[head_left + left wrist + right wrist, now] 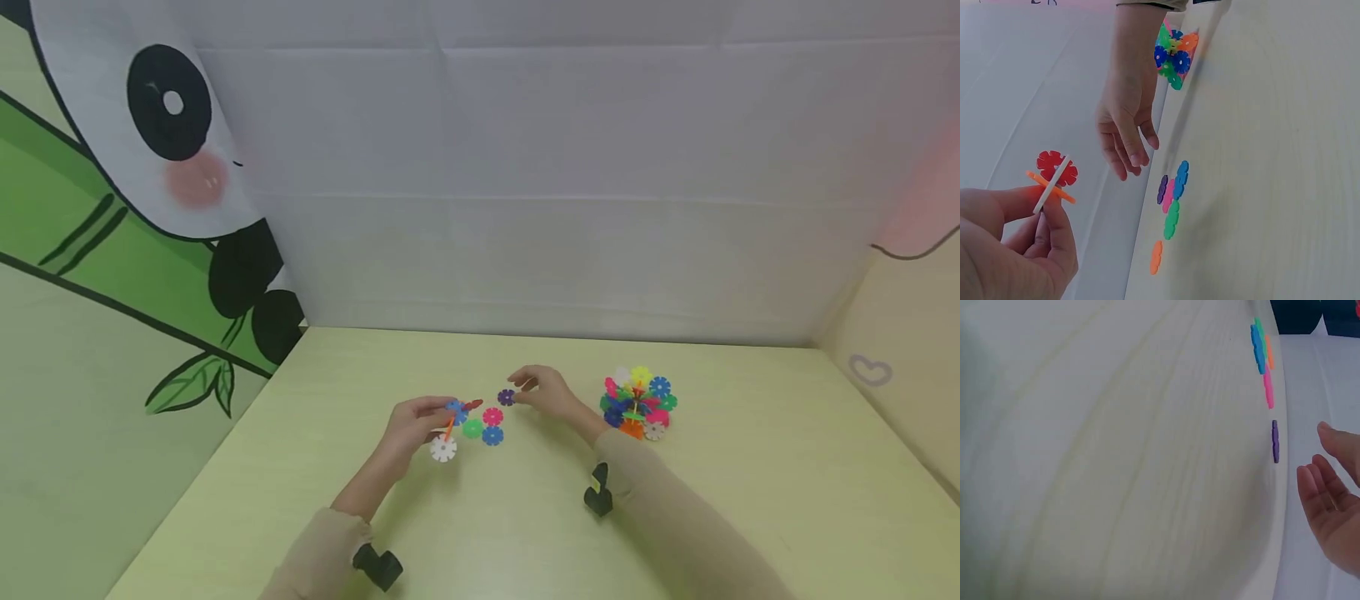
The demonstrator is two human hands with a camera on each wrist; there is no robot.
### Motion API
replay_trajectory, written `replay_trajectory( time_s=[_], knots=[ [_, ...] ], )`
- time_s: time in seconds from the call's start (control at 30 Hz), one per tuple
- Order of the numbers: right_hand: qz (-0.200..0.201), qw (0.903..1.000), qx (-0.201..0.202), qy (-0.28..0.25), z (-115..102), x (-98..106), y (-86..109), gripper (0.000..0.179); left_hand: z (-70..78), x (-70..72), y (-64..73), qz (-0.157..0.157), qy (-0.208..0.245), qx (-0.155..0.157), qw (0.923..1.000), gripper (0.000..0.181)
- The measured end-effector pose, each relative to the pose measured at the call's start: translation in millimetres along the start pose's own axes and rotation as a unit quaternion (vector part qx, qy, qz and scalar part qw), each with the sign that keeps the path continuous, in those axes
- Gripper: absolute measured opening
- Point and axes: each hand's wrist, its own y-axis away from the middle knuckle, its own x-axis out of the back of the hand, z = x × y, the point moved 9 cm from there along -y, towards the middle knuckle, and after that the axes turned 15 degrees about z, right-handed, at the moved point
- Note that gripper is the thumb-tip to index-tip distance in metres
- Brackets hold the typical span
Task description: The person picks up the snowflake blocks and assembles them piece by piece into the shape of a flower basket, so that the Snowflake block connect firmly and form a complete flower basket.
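Observation:
My left hand (pixel 411 427) pinches a small assembly of notched plastic snowflake discs between thumb and fingers. In it are a white disc (pixel 443 448), an orange disc (pixel 1051 187) seen edge-on, a blue disc (pixel 457 412) and a red disc (pixel 1057 168); the fingers hide part of it. My right hand (pixel 546 390) is held over the table with loosely bent fingers and nothing between them. Nearest to it lies a purple disc (pixel 1275 442). Between the hands lie a pink disc (pixel 492 416), a green disc (pixel 472 428) and another blue disc (pixel 492 436).
Right of my right hand stands a multicoloured cluster of joined discs (pixel 637 404). A loose orange disc (pixel 1156 257) lies flat beyond the green one. The pale table (pixel 525 525) meets a white cloth (pixel 562 267) at the back, with painted side walls.

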Motion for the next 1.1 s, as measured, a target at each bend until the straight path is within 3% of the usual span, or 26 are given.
replay_trajectory(
  time_s=[0.17,0.27,0.47,0.7,0.77,0.87,1.0,1.1],
  knots=[
    [0.006,0.9967,-0.079,-0.016,32.3,-11.7,-14.2,0.024,-2.3,-1.3,0.3,0.000,-0.002,0.014,0.9999,0.029],
    [0.002,0.9957,-0.092,0.013,44.9,-16.5,-18.1,0.027,-2.7,-3.1,0.3,-0.003,-0.003,0.016,0.9999,0.029],
    [-0.030,0.9931,-0.061,0.096,47.0,-22.6,-18.3,0.024,-2.3,-6.8,1.2,-0.014,-0.010,0.006,0.9998,0.029],
    [-0.045,0.9930,-0.034,0.104,29.5,-15.9,-8.8,0.020,-0.1,-13.7,5.4,-0.023,0.002,-0.002,0.9997,0.029],
    [-0.041,0.9952,-0.037,0.081,21.3,-10.5,-2.2,0.019,1.6,-16.5,7.1,-0.026,0.011,0.001,0.9996,0.029],
    [-0.033,0.9970,-0.069,-0.009,8.0,-0.2,12.1,0.018,3.4,-20.3,8.8,-0.032,0.020,0.005,0.9993,0.026],
    [-0.023,0.9827,-0.122,-0.138,-7.7,15.2,32.6,0.023,4.8,-24.3,11.4,-0.040,0.023,0.004,0.9989,0.026],
    [-0.021,0.9747,-0.139,-0.173,-16.4,23.1,43.2,0.027,6.0,-28.8,13.7,-0.050,0.023,0.000,0.9985,0.027]
  ],
)
